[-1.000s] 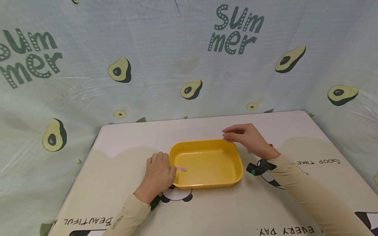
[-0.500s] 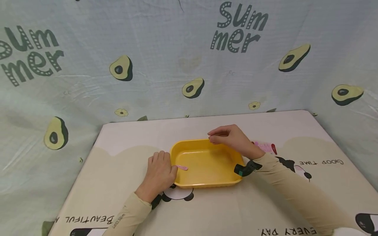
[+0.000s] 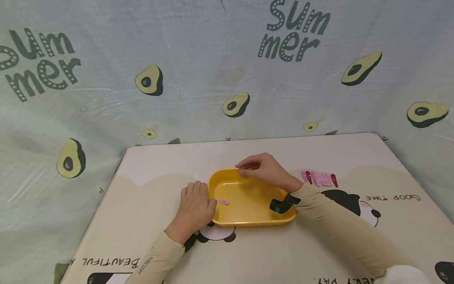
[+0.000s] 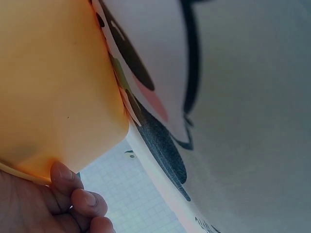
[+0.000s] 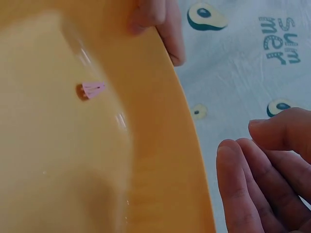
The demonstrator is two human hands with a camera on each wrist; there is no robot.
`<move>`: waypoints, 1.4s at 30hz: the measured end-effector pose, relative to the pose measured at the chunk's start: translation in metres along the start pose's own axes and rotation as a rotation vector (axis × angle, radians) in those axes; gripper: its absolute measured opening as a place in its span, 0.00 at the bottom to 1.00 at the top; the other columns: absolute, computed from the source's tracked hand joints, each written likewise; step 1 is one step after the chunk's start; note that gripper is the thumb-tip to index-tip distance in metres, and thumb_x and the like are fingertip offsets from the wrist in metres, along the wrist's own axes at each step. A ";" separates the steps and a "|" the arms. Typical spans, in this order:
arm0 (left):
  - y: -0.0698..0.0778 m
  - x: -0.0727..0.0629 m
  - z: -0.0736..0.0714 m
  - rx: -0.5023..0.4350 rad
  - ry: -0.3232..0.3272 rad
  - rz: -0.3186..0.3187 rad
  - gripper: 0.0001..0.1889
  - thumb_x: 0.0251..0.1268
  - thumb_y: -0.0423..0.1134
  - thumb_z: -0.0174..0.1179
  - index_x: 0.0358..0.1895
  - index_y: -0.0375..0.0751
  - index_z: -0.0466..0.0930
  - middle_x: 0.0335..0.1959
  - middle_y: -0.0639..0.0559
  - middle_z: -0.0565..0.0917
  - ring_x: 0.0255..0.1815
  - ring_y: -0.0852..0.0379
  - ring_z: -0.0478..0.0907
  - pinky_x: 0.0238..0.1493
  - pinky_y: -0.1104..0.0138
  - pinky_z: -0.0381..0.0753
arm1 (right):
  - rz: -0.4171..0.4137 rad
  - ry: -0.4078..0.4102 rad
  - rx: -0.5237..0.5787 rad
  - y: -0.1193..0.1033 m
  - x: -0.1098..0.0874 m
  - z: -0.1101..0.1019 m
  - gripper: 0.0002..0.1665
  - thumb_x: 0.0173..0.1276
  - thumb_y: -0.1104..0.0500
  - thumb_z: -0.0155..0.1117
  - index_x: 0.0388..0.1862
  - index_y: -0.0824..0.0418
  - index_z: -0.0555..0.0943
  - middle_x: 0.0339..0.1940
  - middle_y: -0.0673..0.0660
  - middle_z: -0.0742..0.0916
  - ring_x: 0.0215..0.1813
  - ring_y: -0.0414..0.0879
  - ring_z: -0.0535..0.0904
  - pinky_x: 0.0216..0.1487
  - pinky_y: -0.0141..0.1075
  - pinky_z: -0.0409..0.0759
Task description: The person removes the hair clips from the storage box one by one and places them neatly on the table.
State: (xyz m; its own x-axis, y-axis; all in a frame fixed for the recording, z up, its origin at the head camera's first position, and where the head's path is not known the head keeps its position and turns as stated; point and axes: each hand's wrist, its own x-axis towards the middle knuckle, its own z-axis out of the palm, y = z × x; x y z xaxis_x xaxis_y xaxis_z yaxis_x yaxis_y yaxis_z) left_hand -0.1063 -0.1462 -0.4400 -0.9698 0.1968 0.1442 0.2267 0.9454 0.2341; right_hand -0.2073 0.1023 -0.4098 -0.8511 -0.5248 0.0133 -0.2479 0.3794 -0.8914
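Observation:
A shallow yellow tray (image 3: 253,203) lies on the table, with one pink hair clip (image 3: 222,201) on its floor near the left wall. My left hand (image 3: 194,207) grips the tray's left rim; the left wrist view shows its fingertips (image 4: 90,199) against the outside wall. Over the back of the tray is my right hand (image 3: 264,169), fingers loosely bent. The right wrist view finds a gap between its thumb and fingers (image 5: 233,170), beside the tray's rim, holding nothing. That view also has the clip (image 5: 92,89) lying apart from the left thumb.
Right of the tray, several pink and red hair clips (image 3: 320,179) lie in a row on the printed tablecloth (image 3: 269,252). A patterned cloth (image 3: 191,79) hangs behind the table's back edge. The right forearm (image 3: 340,221) crosses the table's right side.
My right hand has moved left across the back of the tray, uncovering the row of hair clips. The left hand keeps its grip on the rim. The view has shifted slightly.

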 end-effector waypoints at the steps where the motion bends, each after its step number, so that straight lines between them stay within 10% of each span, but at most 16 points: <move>1: 0.000 0.000 0.000 0.003 0.001 0.001 0.09 0.66 0.39 0.52 0.36 0.35 0.69 0.29 0.47 0.66 0.36 0.49 0.59 0.45 0.55 0.61 | -0.001 -0.007 -0.008 0.000 0.001 0.003 0.17 0.68 0.55 0.72 0.53 0.58 0.89 0.48 0.55 0.93 0.44 0.43 0.89 0.50 0.33 0.86; 42: -0.001 0.000 0.002 0.014 0.019 0.014 0.09 0.65 0.40 0.53 0.34 0.36 0.70 0.29 0.47 0.66 0.35 0.49 0.60 0.43 0.56 0.60 | -0.072 -0.327 -0.162 0.003 0.029 0.059 0.14 0.65 0.66 0.71 0.50 0.62 0.88 0.40 0.54 0.92 0.40 0.37 0.87 0.46 0.28 0.85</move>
State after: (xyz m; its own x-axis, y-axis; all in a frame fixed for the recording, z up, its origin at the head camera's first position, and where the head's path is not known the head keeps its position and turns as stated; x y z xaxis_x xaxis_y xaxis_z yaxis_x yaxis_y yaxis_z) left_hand -0.1069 -0.1469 -0.4418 -0.9645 0.2054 0.1660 0.2391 0.9461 0.2185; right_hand -0.2055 0.0434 -0.4390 -0.6429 -0.7600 -0.0954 -0.3941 0.4350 -0.8096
